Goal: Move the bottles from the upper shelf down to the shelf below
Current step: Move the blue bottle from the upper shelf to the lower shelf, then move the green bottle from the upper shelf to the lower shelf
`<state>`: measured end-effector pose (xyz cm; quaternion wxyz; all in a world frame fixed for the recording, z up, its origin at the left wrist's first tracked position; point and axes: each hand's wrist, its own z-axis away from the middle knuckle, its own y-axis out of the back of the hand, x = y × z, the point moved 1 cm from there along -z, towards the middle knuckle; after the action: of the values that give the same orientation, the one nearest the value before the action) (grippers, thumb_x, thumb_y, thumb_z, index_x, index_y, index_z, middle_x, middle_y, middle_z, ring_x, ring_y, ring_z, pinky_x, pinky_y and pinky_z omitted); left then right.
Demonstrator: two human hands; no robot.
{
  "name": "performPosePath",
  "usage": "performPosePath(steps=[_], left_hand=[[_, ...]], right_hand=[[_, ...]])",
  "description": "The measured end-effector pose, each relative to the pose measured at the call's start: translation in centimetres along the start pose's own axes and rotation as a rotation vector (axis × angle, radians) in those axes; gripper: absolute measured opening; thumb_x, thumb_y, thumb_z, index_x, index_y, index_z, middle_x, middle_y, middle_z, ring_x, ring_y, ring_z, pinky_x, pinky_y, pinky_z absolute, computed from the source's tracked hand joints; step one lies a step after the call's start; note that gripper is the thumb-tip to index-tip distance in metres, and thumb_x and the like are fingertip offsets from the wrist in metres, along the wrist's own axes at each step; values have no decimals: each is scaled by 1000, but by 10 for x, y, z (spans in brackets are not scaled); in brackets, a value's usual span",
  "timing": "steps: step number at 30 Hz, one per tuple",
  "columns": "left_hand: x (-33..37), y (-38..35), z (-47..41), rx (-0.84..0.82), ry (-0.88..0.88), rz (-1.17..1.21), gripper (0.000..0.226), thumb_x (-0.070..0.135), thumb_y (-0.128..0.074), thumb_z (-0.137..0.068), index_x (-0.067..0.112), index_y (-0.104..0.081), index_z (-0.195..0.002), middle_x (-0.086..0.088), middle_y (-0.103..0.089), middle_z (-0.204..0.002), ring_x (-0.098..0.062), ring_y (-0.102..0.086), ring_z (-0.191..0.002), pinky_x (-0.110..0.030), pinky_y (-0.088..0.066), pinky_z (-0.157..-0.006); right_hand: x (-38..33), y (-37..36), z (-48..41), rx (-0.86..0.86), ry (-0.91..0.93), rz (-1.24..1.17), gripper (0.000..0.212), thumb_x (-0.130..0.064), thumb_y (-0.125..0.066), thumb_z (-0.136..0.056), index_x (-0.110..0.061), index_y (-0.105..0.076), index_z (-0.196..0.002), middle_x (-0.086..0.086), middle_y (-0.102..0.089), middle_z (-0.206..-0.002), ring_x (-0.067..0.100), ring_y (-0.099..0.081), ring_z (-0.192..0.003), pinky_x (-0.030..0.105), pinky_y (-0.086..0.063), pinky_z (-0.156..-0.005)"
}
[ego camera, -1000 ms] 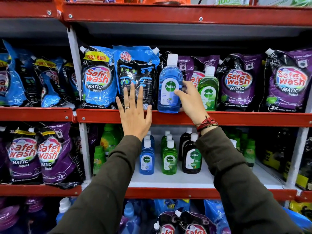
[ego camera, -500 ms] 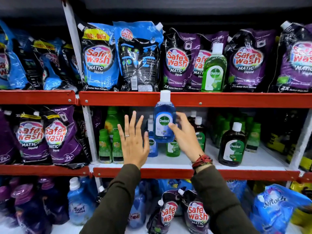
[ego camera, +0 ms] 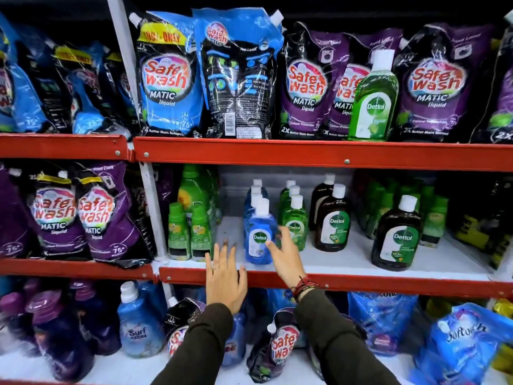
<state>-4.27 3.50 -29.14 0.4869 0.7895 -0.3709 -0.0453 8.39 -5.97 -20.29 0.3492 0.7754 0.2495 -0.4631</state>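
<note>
A blue Dettol bottle [ego camera: 259, 234] stands on the white lower shelf [ego camera: 347, 262], at the front of a row of blue bottles. My right hand [ego camera: 283, 257] is on its right side, thumb across the label and fingers curled around its edge. My left hand [ego camera: 224, 279] is open, fingers spread, over the lower shelf's red front edge just left of the bottle. A green Dettol bottle [ego camera: 372, 101] stands on the upper shelf [ego camera: 305, 155] in front of purple pouches.
The lower shelf also holds rows of green Dettol bottles [ego camera: 294, 220], brown Dettol bottles [ego camera: 333, 220], and small green bottles [ego camera: 179, 232] at the left. Safewash pouches [ego camera: 166, 76] fill the upper shelf. A white upright post [ego camera: 150, 212] bounds the bay on the left.
My right hand has carried the blue bottle from the upper shelf down onto the lower shelf. My left hand dropped alongside it, and the view has tilted downward.
</note>
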Motion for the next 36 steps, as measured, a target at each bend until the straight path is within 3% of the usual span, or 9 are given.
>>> performPosePath(steps=[7, 12, 13, 16, 19, 21, 23, 29, 36], left_hand=[[-4, -7, -2, 42, -13, -46, 66, 39, -28, -96, 8, -35, -154, -13, -33, -163, -32, -26, -153, -45, 1, -123], [-5, -9, -2, 52, -19, -37, 67, 40, -25, -97, 9, -30, -156, -11, -26, -166, -30, -17, -155, -47, -2, -124], [-5, -9, -1, 59, -22, -28, 67, 40, -26, -97, 9, -30, -156, -11, -25, -166, -29, -16, -155, -47, -1, -124], [-5, -9, 0, 65, -31, -25, 66, 40, -27, -98, 10, -29, -157, -11, -25, -166, -29, -16, -155, -48, -2, -124], [-5, -10, -1, 61, -23, -31, 67, 41, -25, -98, 9, -28, -157, -13, -28, -165, -30, -19, -154, -50, -6, -122], [-5, -8, 0, 72, -6, -5, 69, 42, -22, -97, 10, -23, -158, -13, -26, -165, -30, -19, -155, -51, -7, -122], [2, -2, 2, 106, 25, 53, 70, 42, -21, -96, 12, -15, -160, -12, -21, -167, -29, -14, -156, -52, -8, -125], [63, 47, -12, 319, -110, 182, 65, 36, -34, -102, 12, -14, -159, -7, -14, -169, -25, -3, -158, -52, -5, -128], [146, 102, -56, 468, -316, 178, 65, 33, -41, -100, 13, -20, -159, -8, -16, -169, -26, -1, -158, -54, 0, -127]], right_hand=[[17, -16, -12, -56, -41, 21, 35, -7, -52, -98, -4, -46, -132, 0, -55, -119, 12, -53, -111, 14, -36, -88], [24, -18, -16, -58, -17, 11, 38, -9, -52, -99, -6, -45, -136, -1, -55, -120, 11, -54, -112, 10, -42, -82], [26, -19, -16, -63, -12, 1, 38, -9, -52, -99, -7, -44, -137, -1, -56, -121, 13, -56, -113, 9, -45, -84], [33, -17, -16, -79, -9, -30, 40, -13, -53, -100, -11, -43, -138, 3, -60, -127, 20, -62, -120, 25, -54, -97], [33, -11, -12, -77, 26, -42, 45, -17, -54, -100, -15, -41, -143, 2, -56, -140, 14, -56, -127, 17, -51, -100], [33, -3, -10, 7, 96, 42, 44, -25, -52, -100, -22, -42, -142, 0, -53, -145, 13, -50, -133, 31, -45, -112], [28, 9, -7, 136, 188, 204, 39, -31, -49, -100, -27, -44, -138, -2, -53, -142, 15, -47, -132, 37, -39, -113], [-5, 53, 3, 504, 418, 468, 35, -30, -51, -98, -23, -52, -132, -1, -47, -139, 21, -42, -133, 32, -21, -111], [-51, 104, -2, 680, 536, 535, 42, -31, -54, -96, -20, -50, -137, 5, -44, -148, 30, -38, -139, 48, -30, -115]])
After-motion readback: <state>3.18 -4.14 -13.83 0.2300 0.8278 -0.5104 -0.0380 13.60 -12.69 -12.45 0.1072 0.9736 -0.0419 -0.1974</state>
